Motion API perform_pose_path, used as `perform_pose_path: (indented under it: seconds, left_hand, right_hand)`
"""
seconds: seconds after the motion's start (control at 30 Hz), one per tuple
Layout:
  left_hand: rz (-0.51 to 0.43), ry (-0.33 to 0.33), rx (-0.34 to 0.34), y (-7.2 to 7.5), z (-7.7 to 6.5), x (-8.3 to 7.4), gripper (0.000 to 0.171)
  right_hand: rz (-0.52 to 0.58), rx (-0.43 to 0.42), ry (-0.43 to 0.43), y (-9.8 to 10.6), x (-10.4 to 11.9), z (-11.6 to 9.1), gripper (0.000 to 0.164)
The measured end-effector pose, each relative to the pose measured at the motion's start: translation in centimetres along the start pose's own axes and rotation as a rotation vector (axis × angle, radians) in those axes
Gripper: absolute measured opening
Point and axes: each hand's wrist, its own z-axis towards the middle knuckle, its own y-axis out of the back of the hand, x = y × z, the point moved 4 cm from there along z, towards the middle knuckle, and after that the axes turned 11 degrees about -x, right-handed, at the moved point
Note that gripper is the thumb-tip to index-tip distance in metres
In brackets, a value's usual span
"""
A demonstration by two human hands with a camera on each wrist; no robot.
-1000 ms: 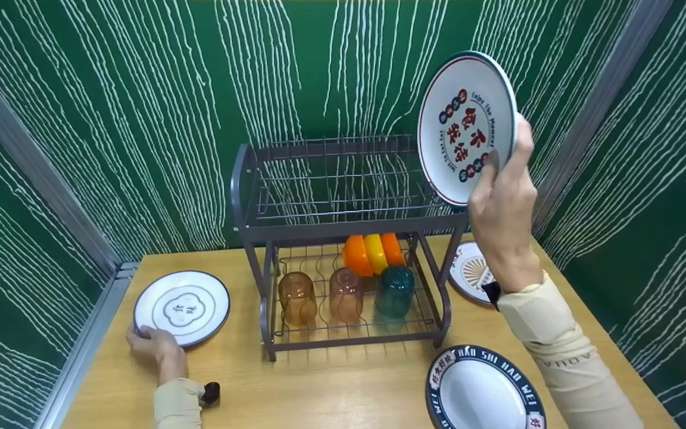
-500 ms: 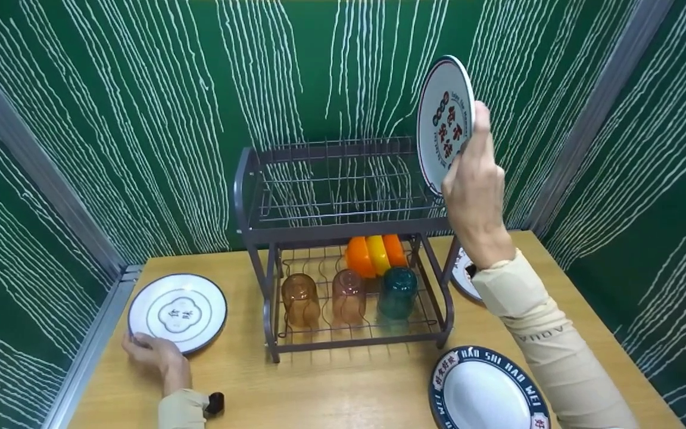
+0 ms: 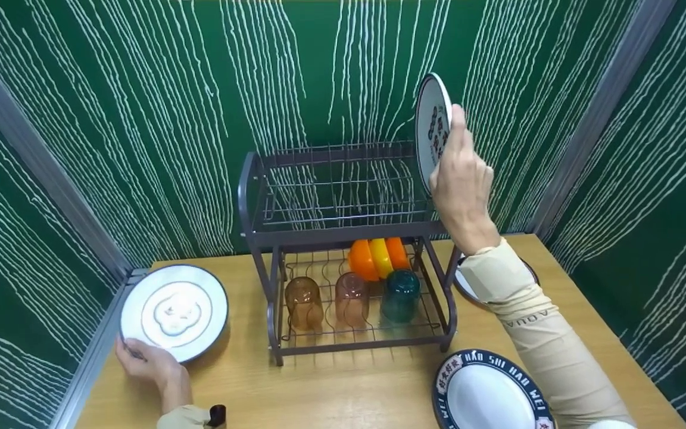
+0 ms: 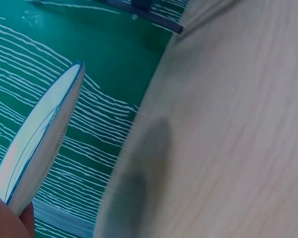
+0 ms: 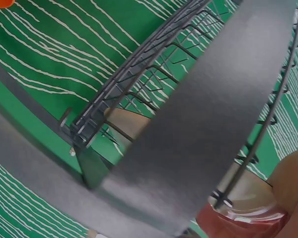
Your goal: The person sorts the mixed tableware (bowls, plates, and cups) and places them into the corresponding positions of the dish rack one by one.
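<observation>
My left hand (image 3: 155, 366) grips the near left rim of a white plate (image 3: 174, 313) with a blue edge. In the left wrist view that plate (image 4: 39, 134) is tilted and raised off the table, its shadow on the wood. My right hand (image 3: 465, 190) holds a second white plate (image 3: 429, 134), dark-rimmed with red lettering, nearly upright at the right end of the rack's (image 3: 343, 231) upper tier. In the right wrist view parts of this plate (image 5: 251, 193) show past the rack's wires; whether its lower edge rests on them I cannot tell.
On the lower tier stand three upturned glasses, amber (image 3: 304, 304), pink (image 3: 352, 301) and teal (image 3: 401, 298), with orange and yellow bowls (image 3: 380, 257) behind. A dark-rimmed plate (image 3: 492, 399) lies front right. Another plate (image 3: 468, 285) is partly behind my right sleeve.
My right hand has moved left and slightly down, turning its plate nearly edge-on above the rack's right end. My left hand has raised and tilted its plate off the table.
</observation>
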Motion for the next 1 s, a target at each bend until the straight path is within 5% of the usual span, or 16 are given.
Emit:
perform_pose_path:
  seconds: [0.73, 1.0]
  left_hand:
    - [-0.177, 0.030, 0.036, 3.5, -3.2, -4.1, 0.037]
    - [-0.148, 0.041, 0.079, 4.1, -4.5, -4.5, 0.037]
  right_hand:
    - [-0.004, 0.042, -0.059, -0.2, -1.6, 1.0, 0.056]
    - [0.056, 0.035, -0.053, 0.2, -1.8, 0.5, 0.052]
